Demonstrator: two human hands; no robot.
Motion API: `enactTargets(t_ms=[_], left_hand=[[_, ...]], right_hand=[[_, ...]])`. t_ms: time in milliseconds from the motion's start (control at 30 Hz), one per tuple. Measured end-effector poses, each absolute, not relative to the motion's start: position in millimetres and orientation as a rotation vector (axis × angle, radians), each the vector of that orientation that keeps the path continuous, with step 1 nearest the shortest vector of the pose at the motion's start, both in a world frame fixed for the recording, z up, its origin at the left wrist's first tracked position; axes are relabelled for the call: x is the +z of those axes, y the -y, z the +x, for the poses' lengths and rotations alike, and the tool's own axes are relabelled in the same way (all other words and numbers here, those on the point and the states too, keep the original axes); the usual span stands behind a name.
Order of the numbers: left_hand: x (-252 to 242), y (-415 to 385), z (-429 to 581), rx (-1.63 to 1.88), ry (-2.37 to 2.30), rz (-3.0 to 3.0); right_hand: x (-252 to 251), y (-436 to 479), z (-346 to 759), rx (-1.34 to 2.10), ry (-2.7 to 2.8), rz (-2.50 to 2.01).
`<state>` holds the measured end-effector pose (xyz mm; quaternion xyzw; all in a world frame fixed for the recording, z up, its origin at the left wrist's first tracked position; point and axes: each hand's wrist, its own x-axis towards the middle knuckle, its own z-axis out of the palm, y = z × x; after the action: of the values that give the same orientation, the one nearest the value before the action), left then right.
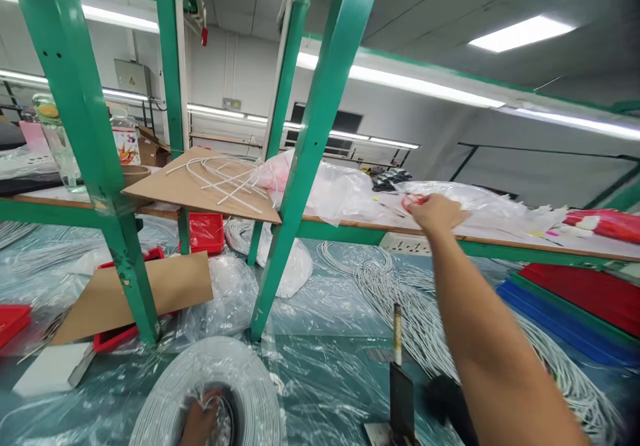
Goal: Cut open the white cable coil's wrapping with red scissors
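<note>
A large coil of grey-white cable (255,373), wrapped in clear film, is at the bottom left of centre. My left hand (203,416) is in the coil's dark middle, its fingers curled at the inner side; shade hides part of them. At the right, my right arm stretches out over the long shelf (500,234). There my right hand (437,213) is closed around a red loop handle that looks like scissors (414,201). Clear plastic bags (345,189) lie close to this hand.
Green posts (320,119) rise in front of the shelf. A cardboard sheet (175,186) with loose white tubes juts over its edge. Below are cable bundles (400,313), red trays (206,231) and stacked coloured sheets (565,319). An upright metal stand (401,393) is near my right arm.
</note>
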<state>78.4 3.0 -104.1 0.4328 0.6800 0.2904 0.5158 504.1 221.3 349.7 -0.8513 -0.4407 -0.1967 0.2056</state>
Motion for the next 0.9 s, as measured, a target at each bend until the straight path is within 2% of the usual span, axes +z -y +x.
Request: enactTargets(t_ms=[133, 233, 300, 400, 467, 533, 633, 900], left_hand=[[-91, 3, 77, 0.766, -1.552, 0.944], [-93, 5, 77, 0.767, -1.584, 0.865], [-95, 6, 77, 0.777, -1.597, 0.831], [-96, 6, 78, 0.783, -1.6, 0.807], [-95, 7, 78, 0.782, -1.598, 0.802], [-94, 7, 78, 0.783, -1.596, 0.801], [-95, 8, 77, 0.794, -1.594, 0.802], [-97, 7, 76, 0.862, -1.565, 0.83]], right_hand=[[336, -177, 492, -0.524, 1.043, -2.233], [297, -128, 461, -0.348, 1.106, -1.779], [256, -88, 426, 0.044, 1.264, -1.546], [182, -33, 357, 0.774, 1.76, -1.471], [135, -6, 309, 0.988, 2.028, -1.542], [96, 9, 269, 1.094, 2.293, -1.636], [61, 10, 232, 1.004, 2.69, -1.743], [48, -40, 189, 1.034, 3.14, -1.941]])
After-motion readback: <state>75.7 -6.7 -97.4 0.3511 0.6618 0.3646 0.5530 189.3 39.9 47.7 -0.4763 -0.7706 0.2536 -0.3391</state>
